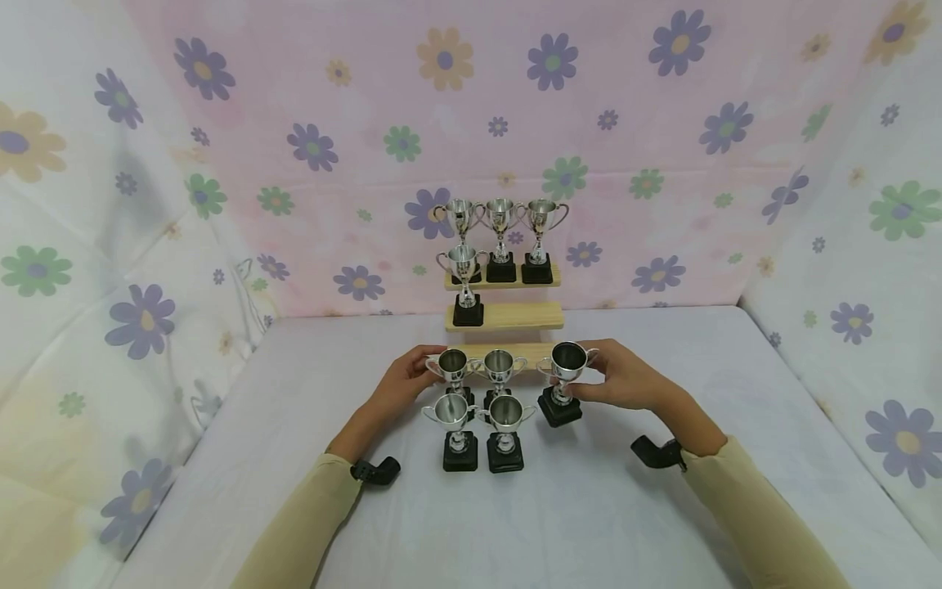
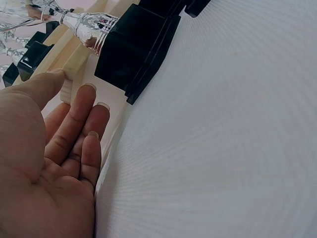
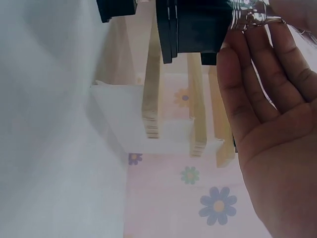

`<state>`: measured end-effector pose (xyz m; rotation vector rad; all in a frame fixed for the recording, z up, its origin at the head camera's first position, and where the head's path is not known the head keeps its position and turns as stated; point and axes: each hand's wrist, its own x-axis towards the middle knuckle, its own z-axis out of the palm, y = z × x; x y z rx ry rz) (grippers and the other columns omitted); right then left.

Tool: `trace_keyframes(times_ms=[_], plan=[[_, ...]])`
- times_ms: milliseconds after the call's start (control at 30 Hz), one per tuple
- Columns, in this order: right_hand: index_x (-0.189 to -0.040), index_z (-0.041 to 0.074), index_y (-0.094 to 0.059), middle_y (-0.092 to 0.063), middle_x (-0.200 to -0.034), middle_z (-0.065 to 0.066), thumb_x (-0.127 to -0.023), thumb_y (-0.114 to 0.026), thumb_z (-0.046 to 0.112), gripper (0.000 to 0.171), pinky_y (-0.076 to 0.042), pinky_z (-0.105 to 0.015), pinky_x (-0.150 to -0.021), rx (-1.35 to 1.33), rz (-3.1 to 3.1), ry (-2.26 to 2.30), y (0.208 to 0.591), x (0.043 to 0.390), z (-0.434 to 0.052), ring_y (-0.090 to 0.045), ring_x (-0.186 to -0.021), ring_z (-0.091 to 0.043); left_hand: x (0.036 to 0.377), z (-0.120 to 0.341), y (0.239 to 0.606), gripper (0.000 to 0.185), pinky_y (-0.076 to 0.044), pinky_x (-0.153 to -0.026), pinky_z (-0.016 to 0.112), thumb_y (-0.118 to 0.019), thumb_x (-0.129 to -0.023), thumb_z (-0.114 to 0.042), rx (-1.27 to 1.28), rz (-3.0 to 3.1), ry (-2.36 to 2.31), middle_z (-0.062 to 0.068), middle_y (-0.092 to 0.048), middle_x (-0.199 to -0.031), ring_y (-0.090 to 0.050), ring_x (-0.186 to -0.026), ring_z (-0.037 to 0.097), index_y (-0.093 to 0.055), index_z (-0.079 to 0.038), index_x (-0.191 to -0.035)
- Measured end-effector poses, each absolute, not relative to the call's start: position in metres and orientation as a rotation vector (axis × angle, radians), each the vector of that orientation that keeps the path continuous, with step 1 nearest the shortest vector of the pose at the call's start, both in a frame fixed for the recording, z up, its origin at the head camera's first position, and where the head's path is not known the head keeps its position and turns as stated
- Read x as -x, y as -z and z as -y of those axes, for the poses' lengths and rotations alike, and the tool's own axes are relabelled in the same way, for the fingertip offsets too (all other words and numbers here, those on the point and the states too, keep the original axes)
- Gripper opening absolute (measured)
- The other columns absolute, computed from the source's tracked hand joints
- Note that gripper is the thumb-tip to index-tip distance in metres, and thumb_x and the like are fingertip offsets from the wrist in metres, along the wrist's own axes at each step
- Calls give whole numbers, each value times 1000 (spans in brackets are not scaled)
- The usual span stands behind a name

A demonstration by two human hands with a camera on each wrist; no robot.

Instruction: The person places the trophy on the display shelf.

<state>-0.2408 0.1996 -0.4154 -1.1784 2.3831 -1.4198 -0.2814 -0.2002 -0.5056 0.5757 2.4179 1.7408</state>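
Observation:
In the head view my right hand (image 1: 625, 376) grips a small silver trophy cup (image 1: 567, 364) by its stem. The cup tilts, its black base (image 3: 198, 25) raised in front of the shelf in the right wrist view. My left hand (image 1: 403, 380) is at the left end of the lowest wooden shelf (image 1: 537, 354), beside a trophy (image 1: 454, 366). In the left wrist view its thumb tip (image 2: 55, 74) lies right at the shelf's end, and its fingers are relaxed and hold no trophy.
Another trophy (image 1: 499, 368) stands beside that one, with two more trophies (image 1: 508, 417) in front on the white cloth (image 1: 589, 515). The middle shelf (image 1: 522, 315) bears one trophy (image 1: 465, 266) at its left; the top shelf (image 1: 556, 276) bears three. A flowered backdrop (image 1: 471, 147) hangs behind.

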Motion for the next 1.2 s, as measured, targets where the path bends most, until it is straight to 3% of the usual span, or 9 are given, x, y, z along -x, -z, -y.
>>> trace_keyframes(times_ms=[133, 267, 367, 500, 567, 733, 867, 1033, 1200], plan=[[-116, 3, -74, -79, -108, -7, -91, -81, 0, 25, -53, -43, -104, 1146, -2406, 1452, 411, 243, -196, -72, -107, -20, 282, 201, 506, 44, -55, -92, 28, -65, -107, -11, -578, -2415, -1741, 15, -75, -126, -74, -104, 17, -56, -9, -150], [-109, 5, -78, -80, -106, -4, -91, -81, 1, 19, -54, -35, -101, 1061, -2482, 1463, 409, 245, -193, -73, -105, -16, 282, 202, 506, 44, -55, -92, 27, -65, -107, -10, -575, -2421, -1736, 15, -76, -125, -74, -104, 20, -56, -9, -150], [-106, 3, -78, -79, -106, -5, -91, -81, 1, 15, -54, -36, -100, 1024, -2532, 1483, 407, 247, -190, -73, -105, -15, 282, 202, 505, 44, -55, -91, 27, -64, -107, -9, -575, -2422, -1735, 16, -76, -124, -74, -104, 22, -56, -9, -150], [-106, 0, -76, -80, -107, -8, -92, -79, 0, 14, -55, -49, -102, 1013, -2549, 1522, 404, 250, -184, -72, -107, -21, 282, 202, 505, 43, -56, -90, 29, -64, -107, -10, -584, -2425, -1732, 18, -76, -123, -74, -104, 25, -56, -7, -150], [-107, 0, -76, -80, -107, -8, -93, -79, 1, 15, -55, -49, -102, 993, -2566, 1528, 403, 252, -181, -73, -107, -23, 282, 202, 505, 43, -55, -90, 30, -64, -108, -10, -584, -2426, -1732, 17, -76, -123, -74, -103, 24, -56, -7, -150], [-108, 1, -76, -78, -106, -8, -93, -80, 3, 16, -55, -26, -96, 949, -2592, 1581, 401, 257, -174, -73, -105, -24, 282, 201, 506, 43, -55, -92, 29, -64, -107, -11, -581, -2423, -1736, 15, -76, -124, -74, -102, 17, -56, -8, -150], [-109, 0, -75, -76, -107, -9, -94, -79, 3, 16, -54, -22, -94, 909, -2600, 1637, 399, 261, -168, -73, -106, -27, 283, 202, 505, 44, -55, -95, 32, -65, -107, -11, -585, -2414, -1736, 14, -75, -128, -74, -104, 17, -56, -9, -150], [-110, -1, -76, -76, -107, -13, -96, -77, 4, 15, -55, -33, -101, 822, -2625, 1690, 395, 265, -163, -73, -108, -29, 283, 201, 505, 45, -56, -96, 36, -65, -107, -10, -588, -2405, -1741, 15, -74, -130, -74, -104, 19, -56, -9, -150], [-105, -1, -76, -74, -105, -13, -96, -77, 3, 10, -52, -50, -107, 805, -2646, 1756, 395, 272, -155, -72, -106, -29, 282, 201, 505, 45, -55, -93, 30, -66, -105, -7, -581, -2404, -1757, 14, -75, -127, -73, -102, 16, -57, -8, -150]])
